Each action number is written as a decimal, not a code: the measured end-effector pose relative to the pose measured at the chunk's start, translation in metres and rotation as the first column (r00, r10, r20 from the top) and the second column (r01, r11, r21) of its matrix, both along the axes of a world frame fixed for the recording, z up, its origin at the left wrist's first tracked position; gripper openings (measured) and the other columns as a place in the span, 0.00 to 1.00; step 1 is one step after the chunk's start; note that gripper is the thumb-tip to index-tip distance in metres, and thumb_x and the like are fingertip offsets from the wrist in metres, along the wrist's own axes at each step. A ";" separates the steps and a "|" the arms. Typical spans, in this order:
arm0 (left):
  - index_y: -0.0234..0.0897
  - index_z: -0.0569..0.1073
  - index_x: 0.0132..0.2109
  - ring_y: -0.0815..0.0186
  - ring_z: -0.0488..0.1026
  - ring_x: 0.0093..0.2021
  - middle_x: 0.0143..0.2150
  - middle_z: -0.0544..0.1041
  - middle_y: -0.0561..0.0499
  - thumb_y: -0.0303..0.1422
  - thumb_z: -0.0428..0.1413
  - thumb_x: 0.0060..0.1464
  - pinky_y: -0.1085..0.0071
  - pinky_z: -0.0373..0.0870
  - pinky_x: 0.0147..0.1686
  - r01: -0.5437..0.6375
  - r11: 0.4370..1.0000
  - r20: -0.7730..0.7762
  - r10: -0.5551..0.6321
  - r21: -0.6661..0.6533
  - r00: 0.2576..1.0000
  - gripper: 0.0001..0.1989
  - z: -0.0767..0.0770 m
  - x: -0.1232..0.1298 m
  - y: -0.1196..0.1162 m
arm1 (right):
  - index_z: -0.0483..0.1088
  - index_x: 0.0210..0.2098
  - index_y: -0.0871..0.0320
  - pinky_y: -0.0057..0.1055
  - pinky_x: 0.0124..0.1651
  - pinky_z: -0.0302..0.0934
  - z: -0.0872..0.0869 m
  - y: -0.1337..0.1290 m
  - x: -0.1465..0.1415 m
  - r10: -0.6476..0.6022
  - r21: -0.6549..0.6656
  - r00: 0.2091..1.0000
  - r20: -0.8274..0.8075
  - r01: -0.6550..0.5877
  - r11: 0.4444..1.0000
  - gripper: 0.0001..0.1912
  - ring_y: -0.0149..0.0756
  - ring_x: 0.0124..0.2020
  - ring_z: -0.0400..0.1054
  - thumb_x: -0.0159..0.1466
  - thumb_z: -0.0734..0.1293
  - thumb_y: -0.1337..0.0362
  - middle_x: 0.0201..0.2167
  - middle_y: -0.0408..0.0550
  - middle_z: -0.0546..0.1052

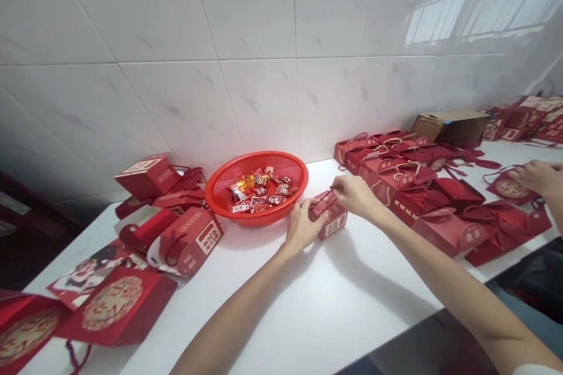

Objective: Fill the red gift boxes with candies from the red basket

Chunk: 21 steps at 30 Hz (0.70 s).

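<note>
A small red gift box (333,224) with pale lettering stands on the white table (316,304), between my two hands. My left hand (301,225) is closed around its left side, thumb on the front face. At the top of the box, my right hand (354,194) pinches its dark red ribbon. Just behind my left hand sits a red plastic basket (212,190) with wrapped candies (261,190) inside. The undersides of my fingers are hidden.
Red boxes (189,240) lie piled on the left. Rows of closed red boxes (396,179) fill the right, near an open cardboard box (457,126). Another person's hand (539,179) touches a red box (510,187) at the far right. A tiled wall (259,99) borders the table's back.
</note>
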<state>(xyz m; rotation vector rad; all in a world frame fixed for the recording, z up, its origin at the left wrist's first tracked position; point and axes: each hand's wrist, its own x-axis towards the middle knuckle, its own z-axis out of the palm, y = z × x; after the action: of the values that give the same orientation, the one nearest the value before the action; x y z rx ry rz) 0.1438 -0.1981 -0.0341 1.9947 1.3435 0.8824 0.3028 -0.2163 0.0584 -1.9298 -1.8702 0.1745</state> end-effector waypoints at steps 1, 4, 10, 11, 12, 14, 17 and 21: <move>0.40 0.74 0.53 0.51 0.73 0.54 0.50 0.74 0.42 0.39 0.63 0.53 0.55 0.69 0.55 -0.005 1.000 0.008 0.005 0.007 1.000 0.21 0.000 0.001 0.000 | 0.77 0.33 0.59 0.29 0.37 0.58 0.003 -0.001 0.000 -0.001 -0.020 1.000 -0.004 0.001 1.000 0.10 0.42 0.39 0.75 0.61 0.64 0.72 0.34 0.53 0.82; 0.41 0.74 0.53 0.50 0.72 0.55 0.49 0.74 0.43 0.41 0.62 0.53 0.54 0.68 0.56 0.011 1.000 0.059 -0.012 0.028 0.998 0.21 -0.003 0.003 0.001 | 0.78 0.33 0.58 0.28 0.34 0.56 0.009 -0.003 -0.004 -0.016 -0.061 1.000 -0.012 0.015 0.998 0.09 0.38 0.35 0.74 0.63 0.65 0.68 0.32 0.50 0.82; 0.42 0.61 0.64 0.50 0.62 0.66 0.65 0.65 0.40 0.43 0.62 0.52 0.55 0.66 0.58 0.045 0.996 0.333 -0.070 0.083 0.940 0.35 -0.019 -0.011 -0.015 | 0.79 0.34 0.57 0.28 0.32 0.55 0.024 -0.002 0.003 -0.137 -0.056 0.990 0.008 0.138 0.989 0.09 0.39 0.38 0.75 0.63 0.65 0.66 0.34 0.49 0.82; 0.43 0.61 0.63 0.50 0.62 0.66 0.65 0.64 0.40 0.43 0.61 0.52 0.56 0.67 0.55 0.036 0.995 0.359 -0.068 0.095 0.931 0.34 -0.023 -0.015 -0.022 | 0.79 0.33 0.57 0.28 0.32 0.55 0.028 -0.001 0.008 -0.156 -0.051 0.988 0.002 0.156 0.986 0.08 0.40 0.38 0.75 0.62 0.65 0.67 0.34 0.49 0.82; 0.43 0.62 0.61 0.52 0.64 0.64 0.63 0.66 0.41 0.41 0.61 0.52 0.58 0.69 0.51 0.036 0.994 0.372 -0.071 0.098 0.926 0.31 -0.028 -0.018 -0.030 | 0.78 0.32 0.57 0.27 0.32 0.55 0.032 0.001 0.014 -0.170 -0.042 0.985 -0.007 0.170 0.985 0.07 0.40 0.38 0.75 0.61 0.66 0.67 0.33 0.49 0.82; 0.42 0.68 0.49 0.56 0.71 0.54 0.53 0.72 0.44 0.38 0.59 0.53 0.64 0.71 0.42 0.111 0.990 0.367 -0.135 0.085 0.920 0.17 -0.036 -0.023 -0.046 | 0.77 0.29 0.58 0.27 0.33 0.57 0.041 0.004 0.025 -0.185 -0.021 0.982 -0.035 0.184 0.983 0.06 0.39 0.36 0.74 0.60 0.67 0.68 0.30 0.49 0.81; 0.40 0.62 0.30 0.62 0.71 0.38 0.35 0.71 0.49 0.34 0.56 0.54 0.66 0.68 0.37 0.374 0.915 0.307 -0.402 0.148 0.862 0.10 -0.045 -0.023 -0.067 | 0.75 0.25 0.59 0.28 0.33 0.59 0.051 0.009 0.039 -0.199 0.011 0.977 -0.077 0.200 0.980 0.06 0.38 0.32 0.73 0.58 0.68 0.68 0.27 0.49 0.80; 0.42 0.50 0.23 0.66 0.59 0.24 0.20 0.59 0.55 0.32 0.53 0.55 0.66 0.63 0.30 0.619 0.729 0.197 -0.679 0.292 0.707 0.20 -0.053 -0.018 -0.083 | 0.73 0.21 0.58 0.27 0.32 0.59 0.057 0.011 0.049 -0.237 0.057 0.969 -0.070 0.241 0.969 0.06 0.37 0.32 0.72 0.55 0.69 0.69 0.24 0.48 0.78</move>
<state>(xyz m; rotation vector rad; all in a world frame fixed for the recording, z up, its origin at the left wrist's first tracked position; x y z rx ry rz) 0.1258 -0.2809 -0.0868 2.1582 0.3120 0.9286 0.3522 -0.2053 0.1156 -2.0608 -1.5674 0.0960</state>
